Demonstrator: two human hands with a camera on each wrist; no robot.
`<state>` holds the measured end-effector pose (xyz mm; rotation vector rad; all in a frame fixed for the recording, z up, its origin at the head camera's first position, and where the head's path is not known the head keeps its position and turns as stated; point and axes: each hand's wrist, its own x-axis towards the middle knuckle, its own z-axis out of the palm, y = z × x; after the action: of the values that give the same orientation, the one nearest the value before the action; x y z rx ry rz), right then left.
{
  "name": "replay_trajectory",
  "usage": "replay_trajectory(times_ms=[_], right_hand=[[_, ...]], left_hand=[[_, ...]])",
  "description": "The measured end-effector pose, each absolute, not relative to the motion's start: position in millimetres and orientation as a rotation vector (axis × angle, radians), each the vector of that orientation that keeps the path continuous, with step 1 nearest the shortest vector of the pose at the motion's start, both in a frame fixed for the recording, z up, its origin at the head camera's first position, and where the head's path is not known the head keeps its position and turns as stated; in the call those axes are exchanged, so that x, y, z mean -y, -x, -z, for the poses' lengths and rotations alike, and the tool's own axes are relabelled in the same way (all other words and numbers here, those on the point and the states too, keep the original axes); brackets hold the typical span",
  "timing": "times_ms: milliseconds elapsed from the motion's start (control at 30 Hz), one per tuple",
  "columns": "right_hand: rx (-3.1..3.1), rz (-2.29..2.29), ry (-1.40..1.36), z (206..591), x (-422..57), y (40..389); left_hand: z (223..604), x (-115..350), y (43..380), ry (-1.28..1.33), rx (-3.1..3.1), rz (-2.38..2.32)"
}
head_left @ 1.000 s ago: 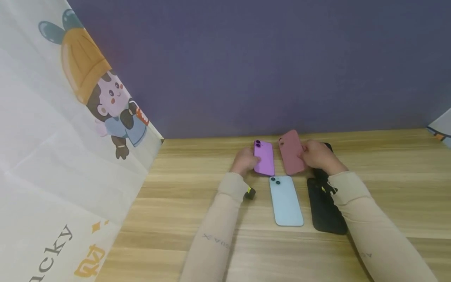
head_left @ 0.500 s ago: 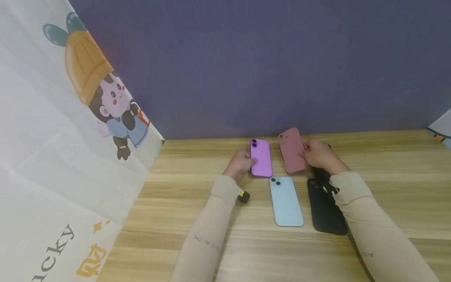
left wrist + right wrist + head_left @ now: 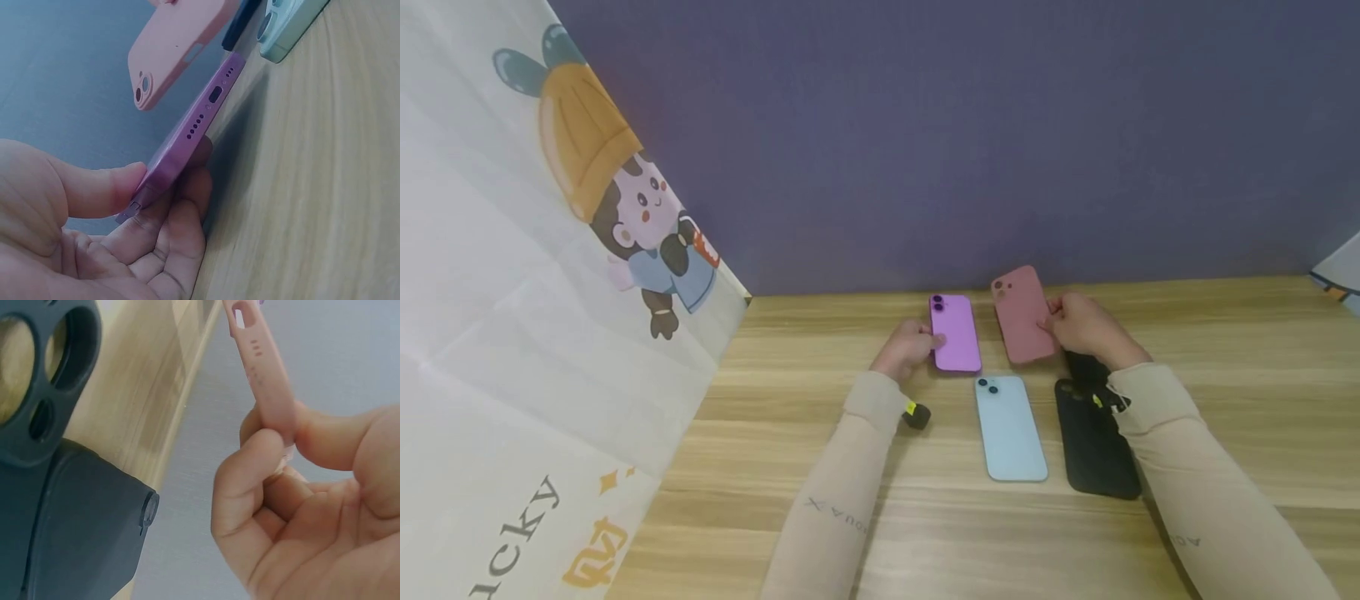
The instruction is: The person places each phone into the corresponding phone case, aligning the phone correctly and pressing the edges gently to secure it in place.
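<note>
My left hand (image 3: 906,346) pinches a purple phone (image 3: 957,333) by its left edge, thumb on the back and fingers beneath. In the left wrist view, the phone (image 3: 200,125) is tilted, its charging port end facing the camera. To its right, my right hand (image 3: 1086,329) pinches a pink phone case (image 3: 1022,312) by its right edge. The right wrist view shows the port cutout and speaker holes along the end of the case (image 3: 272,381). A light blue phone (image 3: 1011,429) lies camera side up on the table, nearer than both.
Right of the light blue phone lies a black phone case (image 3: 1097,446), its open camera holes visible in the right wrist view. Another black flat item (image 3: 1084,367) lies behind it, partly hidden by my right hand. A dark blue wall (image 3: 962,150) rises at the table's (image 3: 760,400) back edge.
My left hand has shifted slightly left with the purple phone, widening the gap to the pink case. My right hand has raised the pink case a little.
</note>
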<state>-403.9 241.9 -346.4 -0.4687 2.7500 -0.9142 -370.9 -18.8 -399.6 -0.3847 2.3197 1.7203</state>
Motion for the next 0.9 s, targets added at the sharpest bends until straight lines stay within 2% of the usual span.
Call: replay_trajectory(times_ms=[900], right_hand=[[-2.714,0.989,0.502,343.4,-241.1,401.9]], left_hand=[[401.8,19.0,372.6,0.346,-2.299,-1.786]])
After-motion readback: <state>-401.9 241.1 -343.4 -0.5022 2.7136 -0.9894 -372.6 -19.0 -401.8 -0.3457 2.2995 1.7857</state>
